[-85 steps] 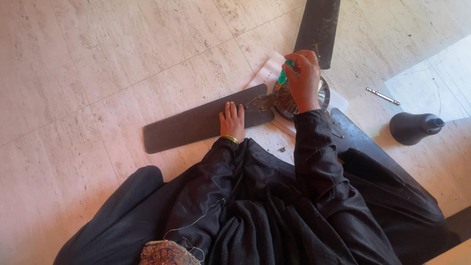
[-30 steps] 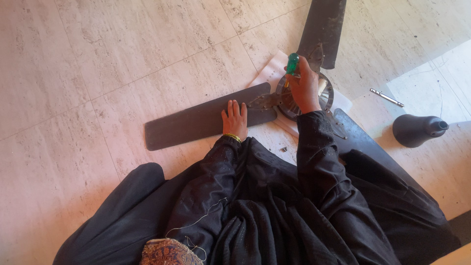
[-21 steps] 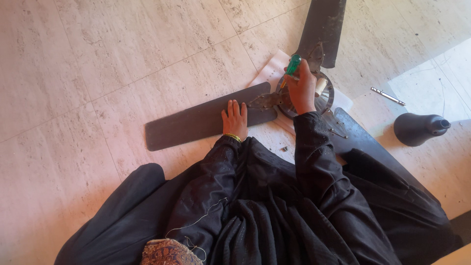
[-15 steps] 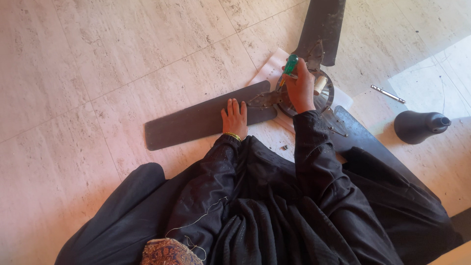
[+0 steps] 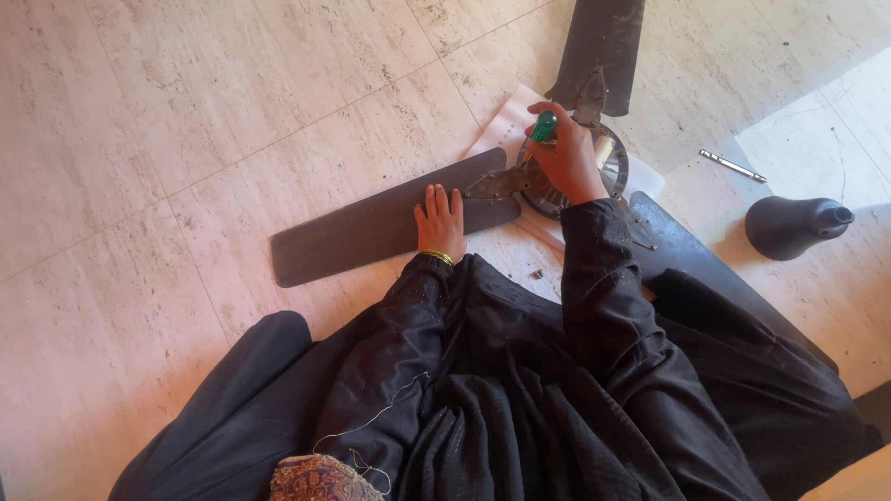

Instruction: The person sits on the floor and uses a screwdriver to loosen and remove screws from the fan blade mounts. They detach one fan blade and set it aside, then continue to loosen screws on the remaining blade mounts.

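On pale floor tiles (image 5: 232, 102), your left hand (image 5: 441, 221) is pressing flat, fingers spread, on a ceiling-fan blade (image 5: 371, 227); your right hand (image 5: 566, 158) is gripping a green-handled screwdriver (image 5: 538, 132) over the motor hub (image 5: 608, 167).

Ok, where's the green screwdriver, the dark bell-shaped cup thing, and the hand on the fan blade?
green screwdriver (image 5: 544, 124), head view, on its green handle.
bell-shaped cover (image 5: 787, 227), head view, on its wide dark body.
left hand (image 5: 439, 219), head view, on the back of the hand, flat on the fan blade (image 5: 343, 232).

A green-handled screwdriver (image 5: 539, 130) stands tilted over the fan hub (image 5: 608, 167), beside a flat dark blade (image 5: 371, 223).
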